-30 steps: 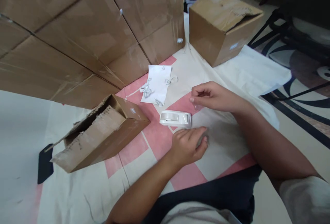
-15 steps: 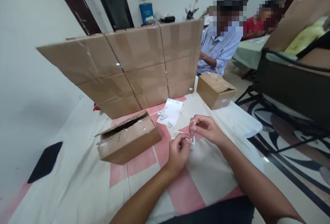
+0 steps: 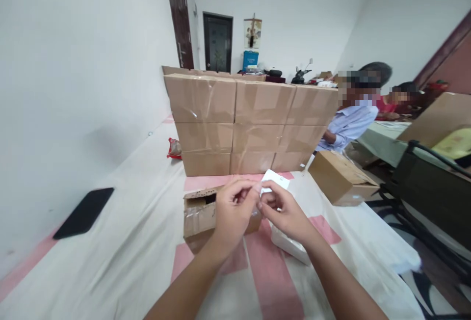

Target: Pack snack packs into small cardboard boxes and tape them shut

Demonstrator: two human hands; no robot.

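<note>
Thumb and forefinger of the left hand [image 3: 232, 208] bent toward the right hand [image 3: 284, 208], tips meeting or almost; other fingers curled loosely on both. Can't tell whether either pinch is fully closed, or on what (anything between the tips is too small to make out). White oblong tape dispenser [image 3: 290, 247] lies on the pink-and-cream patterned cloth [image 3: 270, 280], beneath the right hand and wrist, partly hidden. White paper sheet [image 3: 274, 177] lies just beyond the fingers, small clip-like mark on it. Brown cardboard box with torn flaps [image 3: 196, 219] sits behind the left hand, partly covered by it. Upright brown cardboard panel, taped in a three-by-three grid [image 3: 253, 136], stands farther back; second brown cardboard box [image 3: 342, 177] to its right. Flat black rectangular object [image 3: 86, 213] far left. Person in a light blue shirt [image 3: 355, 123] beyond the panel's right edge.
</note>
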